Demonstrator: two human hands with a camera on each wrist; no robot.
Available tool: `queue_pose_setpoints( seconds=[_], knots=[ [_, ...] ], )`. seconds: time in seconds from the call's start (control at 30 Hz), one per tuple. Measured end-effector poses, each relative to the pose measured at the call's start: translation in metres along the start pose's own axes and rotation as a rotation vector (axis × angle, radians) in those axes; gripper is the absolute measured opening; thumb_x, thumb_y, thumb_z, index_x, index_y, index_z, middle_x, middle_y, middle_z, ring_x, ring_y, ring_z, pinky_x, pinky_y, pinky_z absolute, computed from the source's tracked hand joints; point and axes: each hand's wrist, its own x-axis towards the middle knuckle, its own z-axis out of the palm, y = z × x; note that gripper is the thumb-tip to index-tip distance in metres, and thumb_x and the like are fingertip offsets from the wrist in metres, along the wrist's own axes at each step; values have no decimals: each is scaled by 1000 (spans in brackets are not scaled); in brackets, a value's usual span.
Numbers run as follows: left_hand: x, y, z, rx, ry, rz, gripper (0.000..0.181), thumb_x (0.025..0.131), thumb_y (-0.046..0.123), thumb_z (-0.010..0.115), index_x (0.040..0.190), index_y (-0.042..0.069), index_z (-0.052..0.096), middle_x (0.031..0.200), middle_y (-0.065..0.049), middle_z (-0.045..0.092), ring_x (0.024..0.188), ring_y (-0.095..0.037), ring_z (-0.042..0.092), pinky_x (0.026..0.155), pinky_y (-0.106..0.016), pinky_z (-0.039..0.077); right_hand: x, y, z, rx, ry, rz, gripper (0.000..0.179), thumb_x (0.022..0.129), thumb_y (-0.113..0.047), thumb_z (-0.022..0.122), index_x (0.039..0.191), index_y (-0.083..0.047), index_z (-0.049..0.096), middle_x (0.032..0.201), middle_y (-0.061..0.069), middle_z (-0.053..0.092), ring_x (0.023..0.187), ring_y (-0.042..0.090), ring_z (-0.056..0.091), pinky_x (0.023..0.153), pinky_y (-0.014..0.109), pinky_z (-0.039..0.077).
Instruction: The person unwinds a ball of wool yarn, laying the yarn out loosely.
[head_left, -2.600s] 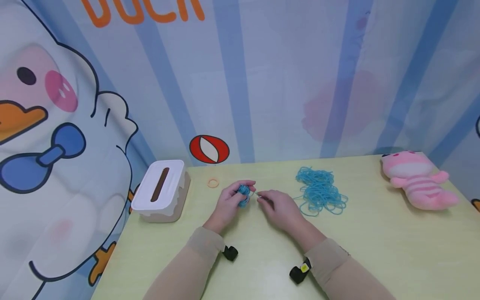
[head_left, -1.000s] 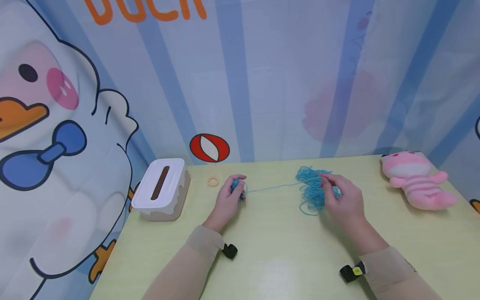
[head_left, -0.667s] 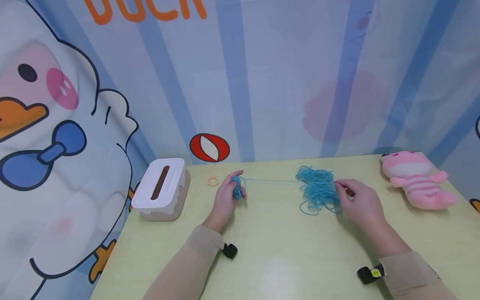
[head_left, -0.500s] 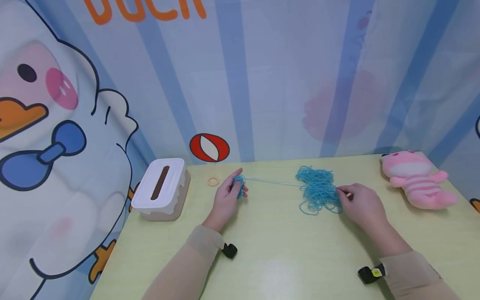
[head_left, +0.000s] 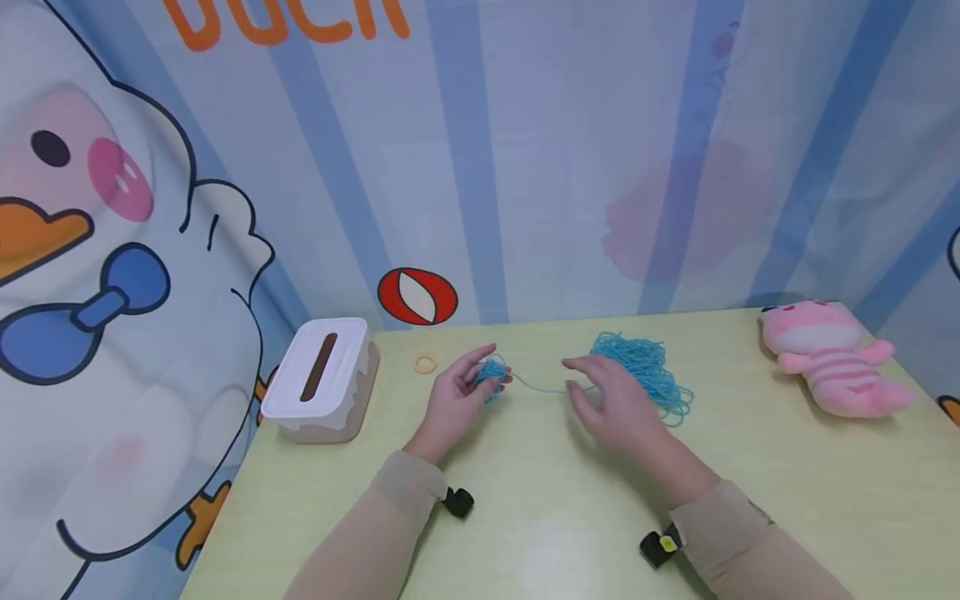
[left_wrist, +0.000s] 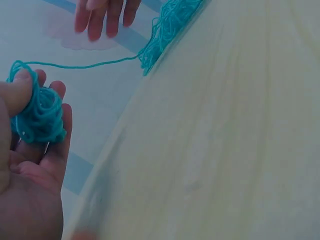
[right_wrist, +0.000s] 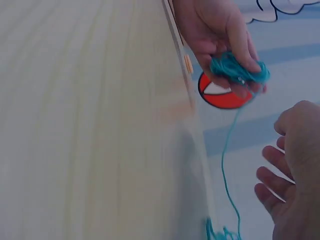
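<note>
My left hand (head_left: 453, 400) holds a small wound ball of blue yarn (left_wrist: 42, 117), with the thumb pressed over its loops and the fingers behind it. From the ball a single strand (left_wrist: 90, 65) runs slackly to a loose blue yarn pile (head_left: 645, 371) on the table. My right hand (head_left: 618, 404) hovers between the ball and the pile, partly covering the pile in the head view. Its fingers (right_wrist: 275, 180) are relaxed and apart, and nothing shows in its grasp. The strand passes close by this hand without being gripped.
A white-lidded box (head_left: 321, 379) with a brown slot stands on the table's left. Near it lies a small orange ring (head_left: 425, 362). A pink striped plush toy (head_left: 832, 358) lies at the far right. A printed curtain (head_left: 555, 167) hangs behind the table.
From beside the yarn pile, my right hand has moved left towards the ball. The strand, stretched nearly straight before, now sags. My left hand stays in about the same place, still holding the ball.
</note>
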Motion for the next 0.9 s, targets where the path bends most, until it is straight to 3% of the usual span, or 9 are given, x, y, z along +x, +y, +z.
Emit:
queue_pose_setpoints(
  seconds=[0.1,0.2,0.33,0.43,0.6,0.67,0.8,0.9],
  knots=[
    [-2,2,-1,45,-15,-9,48,108,5,69,155,9,61,140,-16,77,125,-26,78,106,-26,60,10,-23,20,29,-204,65,52,112,-32,64,157,-6,59,151,14,70,145,41,62,119,61,51],
    [-3,3,-1,76,-13,4,51,105,3,72,155,5,60,138,-17,77,127,-28,77,104,-25,61,18,-37,34,44,-286,125,51,113,-34,63,156,-6,60,142,12,76,135,37,70,112,57,57],
    [-1,2,-1,92,13,20,61,102,0,75,159,11,57,134,-19,79,124,-28,78,100,-24,62,23,-44,41,37,-254,145,32,112,-27,65,136,-9,77,113,5,85,108,27,80,95,50,64],
    [0,1,-1,86,23,12,59,101,-1,75,157,11,59,133,-22,78,119,-28,80,98,-27,64,22,-43,39,41,-210,140,27,113,-26,65,129,-12,80,102,-1,84,100,22,80,90,47,65],
    [1,-1,0,65,18,-23,41,108,-2,64,148,-3,60,126,-29,76,104,-25,83,97,-32,66,19,-42,26,73,-176,84,25,112,-25,65,128,-12,81,99,-2,82,93,19,78,82,41,63],
    [1,-1,0,51,19,-41,29,111,-2,56,140,-5,58,133,-28,73,98,-21,82,94,-30,67,18,-40,22,71,-170,38,24,112,-22,66,126,-11,81,99,-1,83,92,19,78,80,39,61],
    [1,-1,1,17,28,-63,10,110,-2,46,118,1,51,142,-23,70,84,-19,70,78,-23,61,14,-37,14,75,-174,-8,23,111,-18,67,126,-9,81,99,0,82,93,21,78,80,40,61],
    [1,0,3,-8,33,-55,14,105,-3,46,114,7,50,124,-18,74,82,-25,60,70,-24,51,10,-32,6,75,-170,11,24,111,-18,66,127,-9,81,99,0,82,89,19,77,75,36,58]
  ],
)
